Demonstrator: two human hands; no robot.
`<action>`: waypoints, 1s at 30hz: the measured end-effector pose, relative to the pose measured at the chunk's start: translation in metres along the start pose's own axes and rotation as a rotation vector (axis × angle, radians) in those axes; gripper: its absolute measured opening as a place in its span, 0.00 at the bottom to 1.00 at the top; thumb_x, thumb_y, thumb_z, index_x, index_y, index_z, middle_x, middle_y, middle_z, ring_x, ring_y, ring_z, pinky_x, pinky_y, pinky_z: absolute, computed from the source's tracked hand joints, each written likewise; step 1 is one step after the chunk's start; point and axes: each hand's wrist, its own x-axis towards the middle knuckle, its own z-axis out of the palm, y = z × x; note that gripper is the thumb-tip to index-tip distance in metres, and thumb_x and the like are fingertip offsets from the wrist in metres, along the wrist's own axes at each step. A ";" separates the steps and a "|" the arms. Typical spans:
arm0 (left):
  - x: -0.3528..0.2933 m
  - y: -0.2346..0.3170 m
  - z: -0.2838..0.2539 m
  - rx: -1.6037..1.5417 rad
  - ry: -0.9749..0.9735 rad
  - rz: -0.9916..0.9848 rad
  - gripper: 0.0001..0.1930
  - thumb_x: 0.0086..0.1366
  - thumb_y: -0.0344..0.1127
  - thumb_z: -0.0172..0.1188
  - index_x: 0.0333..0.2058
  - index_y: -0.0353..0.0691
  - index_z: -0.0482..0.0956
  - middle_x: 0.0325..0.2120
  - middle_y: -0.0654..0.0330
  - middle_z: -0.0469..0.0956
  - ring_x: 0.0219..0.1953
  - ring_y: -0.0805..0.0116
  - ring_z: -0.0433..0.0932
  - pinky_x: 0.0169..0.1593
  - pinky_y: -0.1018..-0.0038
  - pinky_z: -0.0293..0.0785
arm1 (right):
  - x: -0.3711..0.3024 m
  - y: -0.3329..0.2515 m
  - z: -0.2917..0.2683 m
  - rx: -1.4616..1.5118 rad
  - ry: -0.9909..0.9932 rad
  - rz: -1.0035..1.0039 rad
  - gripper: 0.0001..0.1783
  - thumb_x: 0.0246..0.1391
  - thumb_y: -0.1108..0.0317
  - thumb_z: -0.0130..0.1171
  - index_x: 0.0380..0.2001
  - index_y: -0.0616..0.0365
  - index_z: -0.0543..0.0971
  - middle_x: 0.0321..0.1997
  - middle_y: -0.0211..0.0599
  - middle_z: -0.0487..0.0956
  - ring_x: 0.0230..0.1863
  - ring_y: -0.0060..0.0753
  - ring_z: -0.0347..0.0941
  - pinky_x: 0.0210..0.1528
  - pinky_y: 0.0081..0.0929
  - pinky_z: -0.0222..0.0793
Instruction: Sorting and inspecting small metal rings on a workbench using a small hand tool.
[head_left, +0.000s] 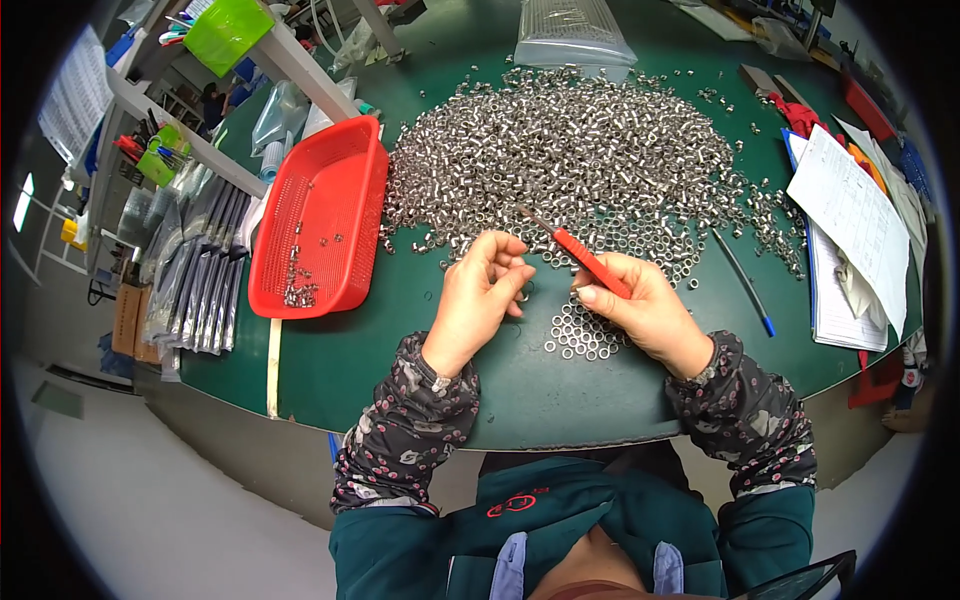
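In my right hand (650, 312) is a slim red-handled knife (590, 261), its thin metal tip pointing up and left over the near edge of a wide heap of small silver metal rings (570, 160). My left hand (478, 293) is closed to the left of it, thumb pressed against the fingers; whatever sits in that pinch is too small or hidden to make out. Below the knife, between my hands and closer to my right one, a small group of rings (585, 333) lies flat on the green table (560, 400). Tiny dark curled bits lie by my left fingers.
Left of the heap stands a red perforated basket (350, 210) with a few metal pieces inside. A blue-capped pen (745, 285) and a clipboard with papers (850, 220) are on the right. Plastic-wrapped packs (205, 270) are stacked at the left; a clear plastic bag (575, 35) lies behind.
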 end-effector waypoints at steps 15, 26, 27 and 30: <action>0.008 -0.010 -0.016 -0.613 -0.191 -0.193 0.04 0.58 0.29 0.50 0.32 0.35 0.69 0.29 0.58 0.73 0.26 0.77 0.71 0.29 0.81 0.73 | -0.003 -0.006 -0.002 0.229 0.011 0.084 0.05 0.47 0.69 0.53 0.26 0.59 0.71 0.20 0.17 0.66 0.21 0.06 0.56 0.21 0.08 0.50; 0.009 -0.010 -0.023 -0.730 -0.120 -0.127 0.18 0.57 0.27 0.51 0.46 0.36 0.59 0.30 0.57 0.70 0.28 0.71 0.73 0.31 0.78 0.74 | 0.013 -0.007 0.028 0.040 0.193 -0.181 0.07 0.47 0.70 0.54 0.30 0.61 0.71 0.23 0.19 0.68 0.23 0.09 0.60 0.25 0.10 0.56; 0.009 -0.010 -0.023 -0.733 -0.122 -0.123 0.18 0.57 0.27 0.51 0.46 0.36 0.59 0.30 0.57 0.70 0.28 0.71 0.73 0.31 0.78 0.74 | 0.015 -0.009 0.029 0.016 0.149 -0.114 0.07 0.47 0.72 0.54 0.31 0.62 0.71 0.27 0.21 0.69 0.30 0.10 0.61 0.33 0.10 0.57; 0.007 -0.008 -0.019 -0.754 -0.085 -0.062 0.18 0.56 0.26 0.52 0.45 0.35 0.59 0.29 0.58 0.71 0.27 0.72 0.73 0.29 0.80 0.74 | 0.025 -0.004 0.041 -0.029 0.147 -0.123 0.07 0.48 0.69 0.54 0.30 0.61 0.72 0.26 0.22 0.70 0.28 0.10 0.62 0.29 0.10 0.59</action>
